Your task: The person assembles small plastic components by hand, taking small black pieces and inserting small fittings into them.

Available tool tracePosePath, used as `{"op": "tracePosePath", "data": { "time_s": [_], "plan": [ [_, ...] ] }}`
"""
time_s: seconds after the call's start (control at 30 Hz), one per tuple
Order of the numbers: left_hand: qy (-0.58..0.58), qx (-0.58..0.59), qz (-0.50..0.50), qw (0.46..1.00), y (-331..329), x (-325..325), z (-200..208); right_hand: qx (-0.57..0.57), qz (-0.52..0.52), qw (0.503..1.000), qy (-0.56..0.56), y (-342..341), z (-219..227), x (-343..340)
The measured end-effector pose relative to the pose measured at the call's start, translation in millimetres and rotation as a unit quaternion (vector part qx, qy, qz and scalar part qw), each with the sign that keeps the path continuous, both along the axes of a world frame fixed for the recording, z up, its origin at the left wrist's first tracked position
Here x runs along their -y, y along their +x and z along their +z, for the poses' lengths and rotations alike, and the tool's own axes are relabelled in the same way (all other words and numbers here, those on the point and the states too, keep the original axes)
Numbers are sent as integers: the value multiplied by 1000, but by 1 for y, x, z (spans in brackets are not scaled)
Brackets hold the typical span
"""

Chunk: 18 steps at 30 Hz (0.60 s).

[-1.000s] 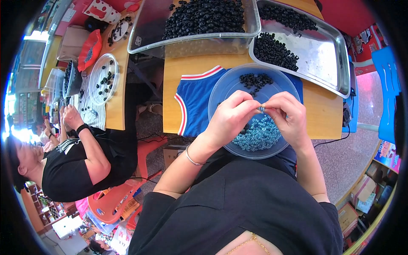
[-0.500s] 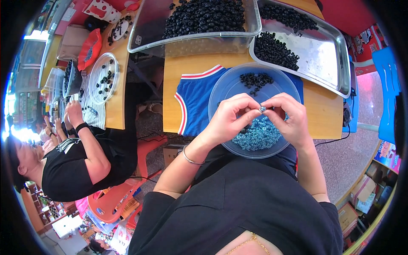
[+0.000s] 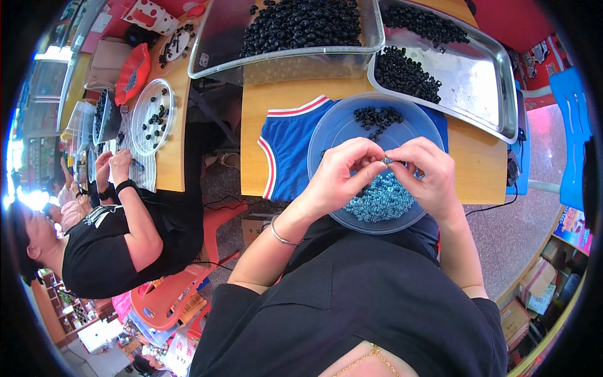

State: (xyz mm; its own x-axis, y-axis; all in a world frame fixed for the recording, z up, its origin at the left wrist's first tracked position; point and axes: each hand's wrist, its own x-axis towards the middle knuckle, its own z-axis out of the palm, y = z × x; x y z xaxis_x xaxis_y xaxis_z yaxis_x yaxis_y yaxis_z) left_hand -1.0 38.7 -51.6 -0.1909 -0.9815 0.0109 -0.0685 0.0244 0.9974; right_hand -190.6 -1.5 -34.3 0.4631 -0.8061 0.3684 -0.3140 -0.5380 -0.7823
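Observation:
My left hand [image 3: 344,176] and my right hand [image 3: 427,173] meet over a round clear plastic tub [image 3: 330,119]. Both are closed in a pinch, thumbs and forefingers around one tiny shiny part [image 3: 387,161]; its exact kind is too small to make out. Beneath my hands, the near side of the tub holds a heap of small bluish metallic pieces [image 3: 380,202]. At the tub's far side lies a little pile of small black parts [image 3: 377,118]. Under the tub spreads a blue cloth [image 3: 292,144] with red and white trim.
A clear bin [image 3: 282,56] of black bead-like parts stands behind the tub. Beside it, a metal tray [image 3: 477,78] holds two black piles. At left, a co-worker [image 3: 107,251] works at a table with a round clear lid [image 3: 146,135]. A blue chair [image 3: 568,138] is at right.
My hands stay nearly in place, with only slight finger shifts around the tiny part. The co-worker's hands have shifted and now both show at the table's edge.

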Motion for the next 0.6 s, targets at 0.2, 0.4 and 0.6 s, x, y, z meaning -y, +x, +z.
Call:
{"op": "tracePosePath", "data": {
  "time_s": [0.2,0.4,0.6],
  "plan": [
    [-26,22,-2,999,0,1,5,-1,-14,1000,1,2,1,-2],
    [22,5,-13,1000,-1,0,6,-6,-8,1000,-5,5,2,-1],
    [-94,131,12,987,-1,1,4,-42,-21,997,57,7,6,-3]
  ]
}}
